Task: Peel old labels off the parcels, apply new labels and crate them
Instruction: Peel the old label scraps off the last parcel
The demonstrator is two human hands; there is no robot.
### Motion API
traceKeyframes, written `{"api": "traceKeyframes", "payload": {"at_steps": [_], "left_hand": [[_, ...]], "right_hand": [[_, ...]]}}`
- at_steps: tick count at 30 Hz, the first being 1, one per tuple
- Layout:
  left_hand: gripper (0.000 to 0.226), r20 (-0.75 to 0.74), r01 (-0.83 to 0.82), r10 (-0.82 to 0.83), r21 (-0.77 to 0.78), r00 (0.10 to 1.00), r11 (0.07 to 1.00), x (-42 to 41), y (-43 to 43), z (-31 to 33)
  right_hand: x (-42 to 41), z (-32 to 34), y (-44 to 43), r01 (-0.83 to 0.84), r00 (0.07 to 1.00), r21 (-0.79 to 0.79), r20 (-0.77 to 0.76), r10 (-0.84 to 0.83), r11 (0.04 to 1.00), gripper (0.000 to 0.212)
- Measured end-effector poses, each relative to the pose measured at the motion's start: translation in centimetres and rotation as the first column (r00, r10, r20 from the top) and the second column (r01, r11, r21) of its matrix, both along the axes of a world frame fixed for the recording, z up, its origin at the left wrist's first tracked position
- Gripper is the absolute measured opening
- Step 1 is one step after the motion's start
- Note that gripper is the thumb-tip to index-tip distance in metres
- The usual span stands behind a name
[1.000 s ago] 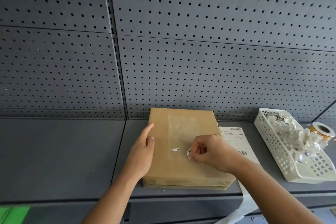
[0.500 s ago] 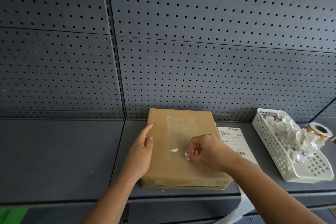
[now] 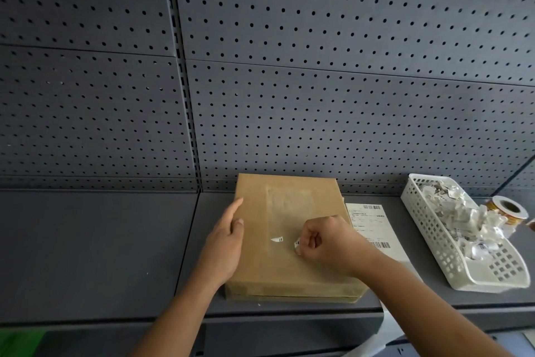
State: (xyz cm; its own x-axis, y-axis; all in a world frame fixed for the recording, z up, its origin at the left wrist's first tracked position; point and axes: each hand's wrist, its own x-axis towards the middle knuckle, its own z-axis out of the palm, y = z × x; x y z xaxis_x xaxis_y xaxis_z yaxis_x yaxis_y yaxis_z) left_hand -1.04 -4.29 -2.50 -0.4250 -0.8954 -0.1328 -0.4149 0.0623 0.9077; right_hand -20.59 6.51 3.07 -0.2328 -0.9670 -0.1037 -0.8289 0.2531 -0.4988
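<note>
My left hand (image 3: 225, 243) rests flat, fingers straight, on the nine o'clock edge of the brown parcel (image 3: 289, 269), which lies on the grey shelf (image 3: 101, 241). My right hand (image 3: 327, 243), fingers curled, pinches a white label scrap (image 3: 297, 243) on the parcel's top. A printed label sheet (image 3: 373, 226) and a white basket (image 3: 428, 241) of crumpled scraps lie at three o'clock.

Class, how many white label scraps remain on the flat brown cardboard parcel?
2. One white label scrap lies alone on the brown cardboard parcel; the second scrap is pinched by the right hand. Others may hide beneath it.
</note>
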Motion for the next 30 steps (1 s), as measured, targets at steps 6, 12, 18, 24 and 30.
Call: {"api": "traceKeyframes", "payload": {"at_steps": [6, 12, 18, 24, 30], "left_hand": [[0.043, -0.017, 0.014, -0.014, -0.003, 1.0, 1.0, 0.0, 0.2, 0.2], [0.043, -0.011, -0.002, 0.002, -0.01, 1.0, 1.0, 0.0, 0.1, 0.1], [0.043, -0.024, 0.01, -0.01, -0.001, 1.0, 1.0, 0.0, 0.2, 0.2], [0.044, -0.027, 0.025, -0.025, -0.015, 0.999, 1.0, 0.0, 0.2, 0.2], [0.044, -0.021, 0.023, -0.024, -0.025, 1.0, 0.999, -0.1, 0.1, -0.1]], "right_hand": [[-0.2, -0.1, 0.8, 0.063, 0.993, -0.061, 0.105, -0.056, 0.996, 0.008], [0.1, -0.7, 0.4, 0.024, 1.0, -0.065, 0.021, -0.023, 0.998, 0.008], [-0.5, -0.7, 0.8, 0.04, 0.995, -0.07, 0.095, -0.033, 0.997, 0.007], [0.0, -0.6, 0.3, 0.025, 0.999, -0.062, 0.026, -0.023, 0.998, 0.006], [-0.6, -0.4, 0.6, 0.01, 0.994, -0.033, 0.107, -0.006, 0.999, 0.007]]}}
